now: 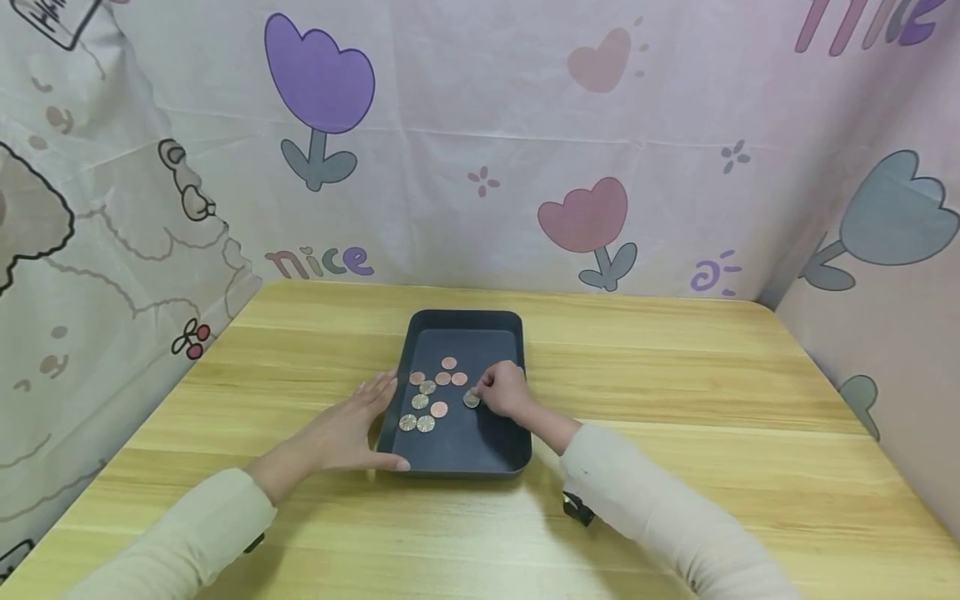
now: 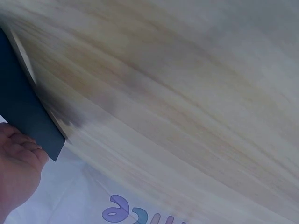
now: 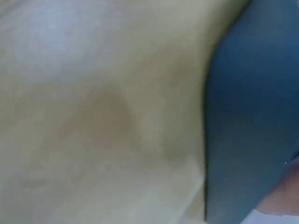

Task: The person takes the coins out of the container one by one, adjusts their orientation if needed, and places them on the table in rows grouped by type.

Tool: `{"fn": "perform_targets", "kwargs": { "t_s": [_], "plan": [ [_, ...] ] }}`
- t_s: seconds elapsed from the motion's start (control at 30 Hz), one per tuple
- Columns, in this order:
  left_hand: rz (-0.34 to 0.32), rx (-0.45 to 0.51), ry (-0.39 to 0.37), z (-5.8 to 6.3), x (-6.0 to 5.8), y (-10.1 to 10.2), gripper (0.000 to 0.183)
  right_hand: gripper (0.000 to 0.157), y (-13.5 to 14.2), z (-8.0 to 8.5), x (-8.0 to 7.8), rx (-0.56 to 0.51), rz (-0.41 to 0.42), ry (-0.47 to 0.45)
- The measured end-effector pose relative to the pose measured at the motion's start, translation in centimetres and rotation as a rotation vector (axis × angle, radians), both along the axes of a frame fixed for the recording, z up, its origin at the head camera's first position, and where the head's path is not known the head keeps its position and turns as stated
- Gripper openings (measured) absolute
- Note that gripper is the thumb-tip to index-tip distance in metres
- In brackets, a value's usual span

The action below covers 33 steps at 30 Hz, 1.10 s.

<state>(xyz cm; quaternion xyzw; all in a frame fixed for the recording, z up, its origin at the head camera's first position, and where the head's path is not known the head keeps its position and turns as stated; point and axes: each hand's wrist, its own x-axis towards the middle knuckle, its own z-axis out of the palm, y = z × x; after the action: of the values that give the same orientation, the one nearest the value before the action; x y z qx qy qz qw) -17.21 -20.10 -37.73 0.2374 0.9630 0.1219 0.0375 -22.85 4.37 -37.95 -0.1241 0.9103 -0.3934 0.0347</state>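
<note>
A dark rectangular tray [image 1: 468, 471] lies on the table, with several coins inside, mostly on its left half. Some are copper-coloured, like the coin [image 1: 448, 363] farthest back; others are duller yellowish, like the coin [image 1: 408, 422] at the front left. My left hand [image 1: 352, 429] spreads along the tray's left side, fingers at the long rim and thumb over the near-left corner. In the left wrist view, the left fingers [image 2: 28, 149] lie against the outer wall. Reaching over the right rim, my right hand [image 1: 506, 390] pinches a yellowish coin [image 1: 471, 399] low over the tray floor.
The wooden table [image 1: 675, 375] extends around the tray on all sides. Behind it hangs a printed cloth [image 1: 465, 108] with tulips and lettering, which also encloses the left and right sides. A small black device [image 1: 577, 508] sits under the right sleeve.
</note>
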Motion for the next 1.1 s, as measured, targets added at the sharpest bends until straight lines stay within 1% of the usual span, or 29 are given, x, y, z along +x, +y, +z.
{"fn": "perform_targets", "kwargs": {
  "t_s": [0.07, 0.2, 0.23, 0.33, 0.47, 0.6, 0.73, 0.83, 0.97, 1.1],
  "plan": [
    [0.001, -0.001, 0.000, 0.0, 0.0, 0.0, 0.119, 0.035, 0.3, 0.7, 0.0, -0.050, -0.014, -0.036],
    [0.002, -0.010, 0.003, 0.0, 0.0, 0.0, 0.119, 0.018, 1.1, 2.0, 0.0, -0.145, -0.069, -0.112],
    [0.003, -0.011, 0.003, 0.0, 0.0, 0.0, 0.118, 0.017, 1.2, 2.2, 0.0, -0.163, -0.086, -0.131],
    [0.004, -0.012, 0.001, 0.0, 0.0, 0.0, 0.118, 0.015, 1.9, 2.7, 0.1, -0.196, -0.120, -0.172],
    [0.005, -0.011, 0.000, 0.0, 0.0, -0.1, 0.118, 0.016, 2.8, 3.0, 0.3, -0.216, -0.147, -0.201],
    [0.003, -0.012, 0.000, -0.1, 0.0, -0.1, 0.119, 0.016, 3.9, 3.0, 0.3, -0.261, -0.162, -0.224],
    [-0.004, -0.018, 0.004, -0.2, 0.0, -0.1, 0.119, 0.016, 5.3, 2.6, -0.1, -0.337, -0.168, -0.236],
    [-0.006, -0.022, 0.007, -0.2, -0.1, -0.1, 0.120, 0.015, 6.4, 2.2, -0.4, -0.380, -0.189, -0.247],
    [-0.005, -0.024, 0.006, -0.2, -0.1, -0.1, 0.119, 0.014, 8.0, 1.7, -0.8, -0.378, -0.233, -0.270],
    [-0.004, -0.023, 0.003, -0.1, 0.0, -0.1, 0.120, 0.015, 9.2, 1.1, -1.3, -0.334, -0.270, -0.301]
  ]
}}
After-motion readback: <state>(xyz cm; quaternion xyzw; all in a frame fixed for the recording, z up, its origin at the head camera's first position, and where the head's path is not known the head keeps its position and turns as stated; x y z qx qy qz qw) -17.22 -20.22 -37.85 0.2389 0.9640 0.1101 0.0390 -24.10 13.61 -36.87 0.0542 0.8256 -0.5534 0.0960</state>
